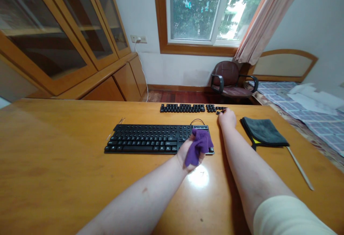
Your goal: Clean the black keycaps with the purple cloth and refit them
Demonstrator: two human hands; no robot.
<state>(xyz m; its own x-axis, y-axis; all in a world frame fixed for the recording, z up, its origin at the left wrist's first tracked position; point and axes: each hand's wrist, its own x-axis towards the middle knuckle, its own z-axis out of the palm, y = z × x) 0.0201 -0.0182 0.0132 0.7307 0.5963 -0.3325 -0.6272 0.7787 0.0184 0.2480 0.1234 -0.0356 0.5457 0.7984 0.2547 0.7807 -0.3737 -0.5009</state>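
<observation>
Your left hand (184, 150), palm turned up, grasps a purple cloth (200, 144), which hides most of its fingers, at the right end of the black keyboard (145, 140) lying on the wooden desk (67, 177). Your right hand (228, 119) reaches the right end of the row of loose black keycaps (182, 108) near the far edge; its fingers curl inward, though whether they pinch a keycap cannot be told. A folded dark grey cloth (264, 130) lies right of your right forearm.
</observation>
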